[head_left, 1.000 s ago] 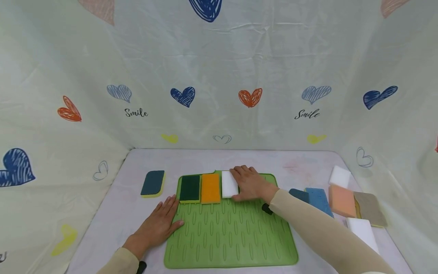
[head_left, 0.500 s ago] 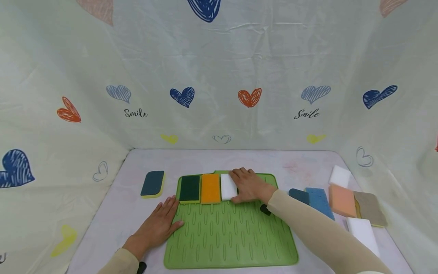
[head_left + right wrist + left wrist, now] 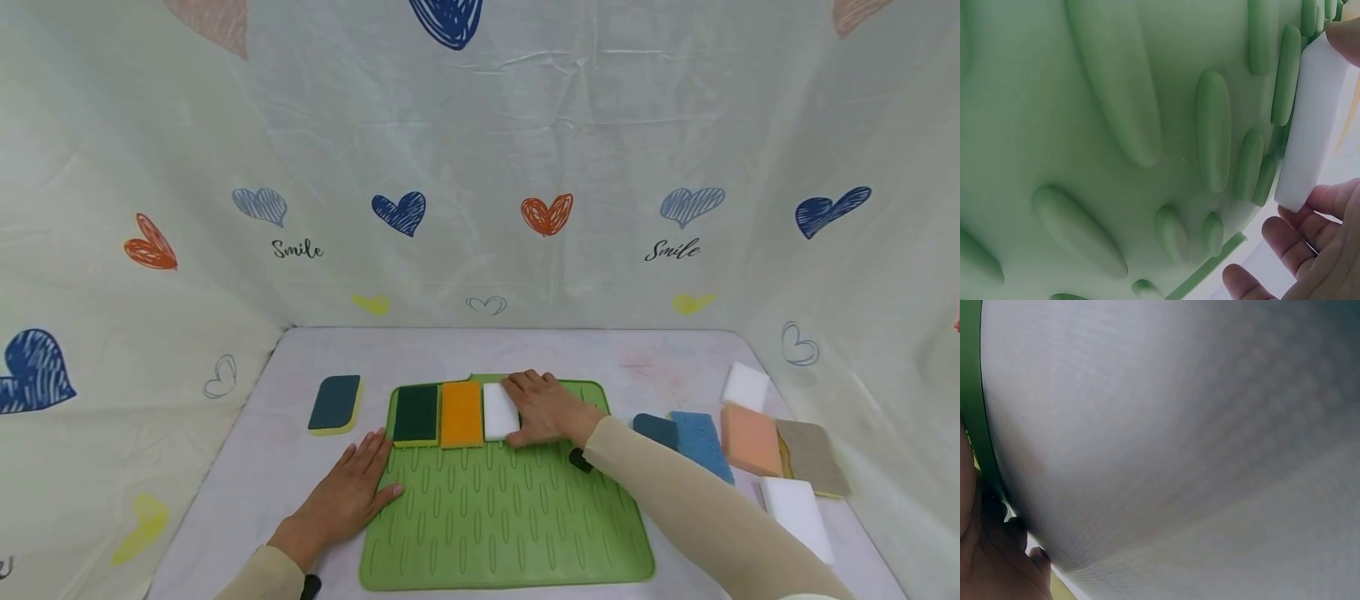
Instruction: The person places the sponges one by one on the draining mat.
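My right hand [image 3: 547,408] holds a white sponge block [image 3: 500,412] by its ends, thumb at the near end and fingers at the far end in the right wrist view. The block [image 3: 1316,119] lies at the back of a green ridged silicone mat [image 3: 510,533]. Left of it, a narrow gap away, lies an orange sponge [image 3: 461,412], and beside that a dark green scouring sponge [image 3: 416,412] with a yellow underside. My left hand [image 3: 341,492] rests flat at the mat's left edge, fingers straight, thumb on the mat. The left wrist view shows mostly blurred tabletop.
A blue-grey sponge [image 3: 335,402] lies left of the mat. To the right are a dark blue sponge [image 3: 655,429], a blue one [image 3: 700,442], a peach one [image 3: 752,440], a grey-brown one [image 3: 812,457] and two white blocks. A printed curtain [image 3: 480,150] surrounds the table.
The right hand has slid the white block slightly toward me and a little left, closer to the orange sponge's near edge line. The left hand has stayed put.
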Demonstrator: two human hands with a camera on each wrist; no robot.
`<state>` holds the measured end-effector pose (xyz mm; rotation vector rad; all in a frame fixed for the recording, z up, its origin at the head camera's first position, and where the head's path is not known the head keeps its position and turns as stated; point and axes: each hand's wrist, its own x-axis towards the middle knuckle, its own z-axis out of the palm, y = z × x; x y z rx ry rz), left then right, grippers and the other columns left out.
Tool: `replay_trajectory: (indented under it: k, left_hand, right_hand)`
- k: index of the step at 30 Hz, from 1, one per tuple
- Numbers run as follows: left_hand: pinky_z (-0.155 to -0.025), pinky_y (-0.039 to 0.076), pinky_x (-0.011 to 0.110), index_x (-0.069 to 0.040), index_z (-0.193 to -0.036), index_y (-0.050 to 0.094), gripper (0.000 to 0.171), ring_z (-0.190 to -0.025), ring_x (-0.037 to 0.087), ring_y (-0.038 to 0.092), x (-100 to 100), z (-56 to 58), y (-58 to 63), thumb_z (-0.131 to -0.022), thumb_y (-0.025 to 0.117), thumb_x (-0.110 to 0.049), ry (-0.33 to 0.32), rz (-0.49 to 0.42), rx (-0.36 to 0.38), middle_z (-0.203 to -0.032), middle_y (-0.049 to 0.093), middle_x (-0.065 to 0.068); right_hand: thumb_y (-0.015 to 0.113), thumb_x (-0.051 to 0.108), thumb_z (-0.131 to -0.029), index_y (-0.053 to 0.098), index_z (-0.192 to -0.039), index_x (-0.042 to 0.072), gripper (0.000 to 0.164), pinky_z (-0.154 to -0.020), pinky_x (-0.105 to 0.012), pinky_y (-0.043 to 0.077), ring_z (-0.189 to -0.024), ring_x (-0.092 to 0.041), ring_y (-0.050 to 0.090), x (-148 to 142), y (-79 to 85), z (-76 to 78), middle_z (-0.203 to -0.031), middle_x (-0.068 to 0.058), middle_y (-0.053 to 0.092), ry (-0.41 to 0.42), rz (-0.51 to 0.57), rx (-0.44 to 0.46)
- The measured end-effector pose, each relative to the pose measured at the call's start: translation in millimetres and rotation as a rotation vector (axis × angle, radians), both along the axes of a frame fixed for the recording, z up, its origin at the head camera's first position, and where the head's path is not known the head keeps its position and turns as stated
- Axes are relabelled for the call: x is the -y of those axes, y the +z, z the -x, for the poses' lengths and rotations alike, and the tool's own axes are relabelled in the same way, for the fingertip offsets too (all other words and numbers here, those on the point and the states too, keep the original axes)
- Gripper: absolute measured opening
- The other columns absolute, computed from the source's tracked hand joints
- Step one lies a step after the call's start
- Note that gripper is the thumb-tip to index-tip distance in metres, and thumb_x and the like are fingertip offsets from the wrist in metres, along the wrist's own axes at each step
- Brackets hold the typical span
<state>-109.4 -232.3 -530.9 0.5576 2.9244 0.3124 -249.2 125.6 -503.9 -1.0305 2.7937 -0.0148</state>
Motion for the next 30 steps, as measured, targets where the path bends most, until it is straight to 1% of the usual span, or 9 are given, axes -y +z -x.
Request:
replay_trajectory:
  k: [11, 20, 25, 30]
  left_hand:
    - [-0.128, 0.028, 0.060, 0.006, -0.163, 0.032, 0.081, -0.159, 0.042, 0.029, -0.7, -0.5, 1.3, -0.109, 0.053, -0.051, -0.003, 0.005, -0.014, -0.172, 0.028, 0.023]
    - [-0.128, 0.028, 0.060, 0.006, -0.163, 0.032, 0.081, -0.159, 0.042, 0.028, -1.4, -1.1, 3.3, -0.109, 0.053, -0.050, -0.004, 0.002, -0.008, -0.172, 0.027, 0.023]
    - [-0.128, 0.027, 0.061, 0.006, -0.163, 0.032, 0.081, -0.159, 0.042, 0.027, -1.1, -1.2, 3.3, -0.109, 0.052, -0.051, -0.002, -0.002, -0.001, -0.172, 0.027, 0.023]
    - [-0.128, 0.027, 0.061, 0.005, -0.163, 0.031, 0.081, -0.159, 0.042, 0.027, -0.8, -1.0, 2.4, -0.109, 0.052, -0.051, -0.002, 0.000, -0.001, -0.172, 0.026, 0.023]
  right_hand:
    - [0.065, 0.067, -0.087, 0.036, -0.163, 0.007, 0.101, -0.115, -0.055, 0.043, -0.148, -0.032, 0.043, 0.7, -3.4, 1.6, -0.164, -0.014, 0.043, -0.007, -0.015, 0.011]
    - [0.066, 0.065, -0.086, 0.035, -0.164, 0.007, 0.102, -0.115, -0.054, 0.043, -0.148, -0.031, 0.043, 1.7, 0.7, 0.5, -0.165, -0.013, 0.042, -0.013, -0.019, 0.033]
    - [0.065, 0.068, -0.086, 0.029, -0.167, 0.008, 0.108, -0.118, -0.056, 0.041, -0.153, -0.032, 0.039, 1.6, 2.1, -0.5, -0.169, -0.014, 0.036, -0.018, -0.035, 0.044]
    - [0.063, 0.073, -0.086, 0.026, -0.168, 0.007, 0.111, -0.118, -0.055, 0.040, -0.154, -0.033, 0.037, -0.4, 6.5, 0.1, -0.170, -0.014, 0.034, -0.019, -0.020, 0.034]
